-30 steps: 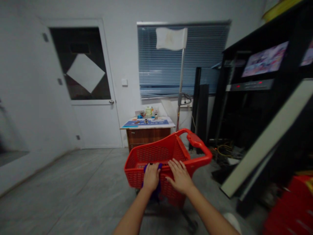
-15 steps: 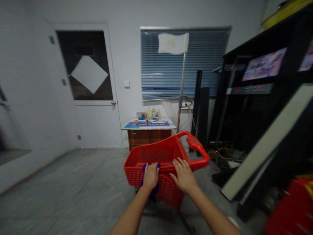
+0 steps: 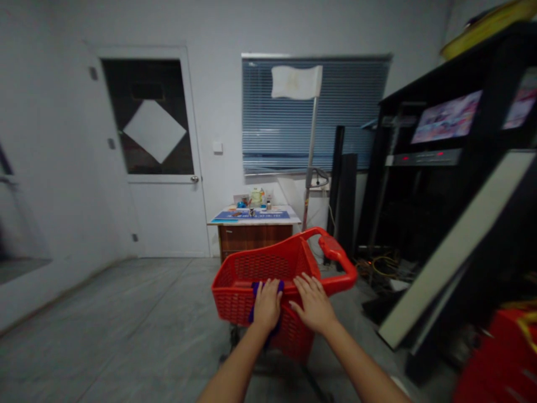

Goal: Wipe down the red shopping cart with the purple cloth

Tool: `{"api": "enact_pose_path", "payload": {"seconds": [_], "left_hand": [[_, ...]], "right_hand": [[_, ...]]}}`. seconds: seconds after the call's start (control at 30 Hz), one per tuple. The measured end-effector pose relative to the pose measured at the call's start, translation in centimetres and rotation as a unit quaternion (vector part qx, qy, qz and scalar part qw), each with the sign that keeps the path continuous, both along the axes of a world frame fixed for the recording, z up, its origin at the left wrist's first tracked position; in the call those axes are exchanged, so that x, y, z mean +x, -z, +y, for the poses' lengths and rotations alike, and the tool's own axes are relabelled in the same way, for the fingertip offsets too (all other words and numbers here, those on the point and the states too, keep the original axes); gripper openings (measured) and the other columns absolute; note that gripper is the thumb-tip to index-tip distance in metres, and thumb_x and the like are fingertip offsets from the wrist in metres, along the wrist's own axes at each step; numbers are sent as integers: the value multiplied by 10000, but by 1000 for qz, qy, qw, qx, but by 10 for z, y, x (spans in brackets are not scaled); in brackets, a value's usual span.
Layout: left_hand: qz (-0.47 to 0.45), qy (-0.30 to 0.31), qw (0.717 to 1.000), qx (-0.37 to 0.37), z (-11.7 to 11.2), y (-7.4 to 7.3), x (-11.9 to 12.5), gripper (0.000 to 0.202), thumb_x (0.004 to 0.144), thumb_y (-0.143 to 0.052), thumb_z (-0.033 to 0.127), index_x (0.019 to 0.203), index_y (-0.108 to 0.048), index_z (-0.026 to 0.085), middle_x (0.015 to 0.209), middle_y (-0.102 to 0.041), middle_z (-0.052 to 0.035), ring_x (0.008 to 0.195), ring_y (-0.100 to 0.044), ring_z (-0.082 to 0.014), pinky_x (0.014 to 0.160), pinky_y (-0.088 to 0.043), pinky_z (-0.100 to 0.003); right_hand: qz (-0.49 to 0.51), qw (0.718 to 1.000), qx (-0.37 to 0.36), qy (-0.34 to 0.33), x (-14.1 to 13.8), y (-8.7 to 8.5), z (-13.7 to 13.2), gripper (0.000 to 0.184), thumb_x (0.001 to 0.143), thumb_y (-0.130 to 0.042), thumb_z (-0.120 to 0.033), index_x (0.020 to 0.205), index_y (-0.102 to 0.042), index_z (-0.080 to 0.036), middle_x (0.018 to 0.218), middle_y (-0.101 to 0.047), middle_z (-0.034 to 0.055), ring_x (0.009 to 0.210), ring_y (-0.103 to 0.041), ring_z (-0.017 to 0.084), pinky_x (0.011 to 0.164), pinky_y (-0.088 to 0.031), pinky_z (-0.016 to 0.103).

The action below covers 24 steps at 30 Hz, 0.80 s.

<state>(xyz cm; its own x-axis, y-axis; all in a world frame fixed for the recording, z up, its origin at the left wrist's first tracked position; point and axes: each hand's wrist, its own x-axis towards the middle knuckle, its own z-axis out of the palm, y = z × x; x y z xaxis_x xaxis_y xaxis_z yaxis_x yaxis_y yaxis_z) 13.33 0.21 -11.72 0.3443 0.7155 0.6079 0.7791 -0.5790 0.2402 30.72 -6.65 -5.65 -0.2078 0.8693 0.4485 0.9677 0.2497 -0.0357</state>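
A red plastic shopping cart (image 3: 235, 302) stands in front of me, its handle toward the right. My left hand (image 3: 267, 307) presses a purple cloth (image 3: 254, 289) over the near rim, the fingers closed on it; parts of the cloth stick out on both sides of the hand and hang down the outer wall. Just to the right, my right hand (image 3: 315, 305) rests on the same rim near the handle, with fingers stretched out and slightly apart and no cloth in them. The undersides of both hands are hidden.
Behind the cart is a small wooden table (image 3: 251, 238) with bottles on it, beside a pole with a white flag (image 3: 296, 82). At right, long boards (image 3: 457, 252) lean near a black rack (image 3: 371, 190), cables (image 3: 384, 266) and a red object (image 3: 495, 352). A white door (image 3: 168, 218) is at left.
My left hand has slid right along the rim with the purple cloth, closer to my right hand. The right hand stays at about the same spot on the rim.
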Motion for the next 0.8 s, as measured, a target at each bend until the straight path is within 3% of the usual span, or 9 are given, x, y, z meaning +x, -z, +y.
{"api": "enact_pose_path", "payload": {"seconds": [0.17,0.4,0.6,0.8], "left_hand": [[4,60,998,-6,-1,-10,6,397,972,-367,232,1358,-454,197,1359,-567,-77,1299,-466,-205,1127,-323,-488],[2,-2,1000,-11,1,-5,-3,381,975,-340,224,1316,-506,176,1306,-604,-97,1260,-504,-225,1130,-305,-517],[22,42,999,0,1,-5,5,384,981,-343,246,1330,-490,183,1322,-594,-96,1261,-506,-203,1127,-326,-485],[17,-6,1000,-8,3,-3,-7,373,978,-344,228,1307,-511,173,1307,-605,-98,1266,-504,-231,1123,-321,-504]], "right_hand": [[5,1000,10,-15,1,1,1,636,921,-378,-570,1407,-442,-165,1446,-459,80,1391,-286,255,1166,-124,437],[6,1000,-3,-3,-1,-3,-3,655,914,-388,-583,1395,-452,-143,1453,-450,79,1397,-272,252,1174,-110,423],[9,1000,3,2,2,-1,-4,662,917,-375,-596,1389,-461,-140,1448,-458,76,1393,-284,251,1177,-97,413],[6,1000,-4,9,-1,-3,-6,692,907,-381,-613,1406,-438,-138,1454,-448,86,1390,-291,249,1175,-115,412]]}}
